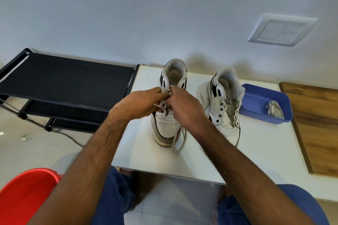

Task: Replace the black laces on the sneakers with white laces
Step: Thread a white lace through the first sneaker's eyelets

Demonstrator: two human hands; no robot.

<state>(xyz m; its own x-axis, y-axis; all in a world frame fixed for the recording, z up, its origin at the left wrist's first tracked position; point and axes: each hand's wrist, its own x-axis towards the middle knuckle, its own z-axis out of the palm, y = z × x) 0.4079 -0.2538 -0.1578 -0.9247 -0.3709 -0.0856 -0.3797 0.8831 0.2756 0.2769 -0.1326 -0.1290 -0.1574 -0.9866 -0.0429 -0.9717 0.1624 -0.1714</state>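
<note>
Presently the white lace (180, 138) is pinched by both hands, left (141, 104) and right (183, 108), over the eyelets of the left sneaker (165, 128) on the tabletop (256, 151). An eyelet could be skipped or the lace twisted, since the fingertips cover the row being threaded. The loose loop hanging past the toe could be snagged. The right sneaker (225, 107) stands unlaced; another white lace (275, 110) lies in the blue tray (256, 97). No black laces are seen.
</note>
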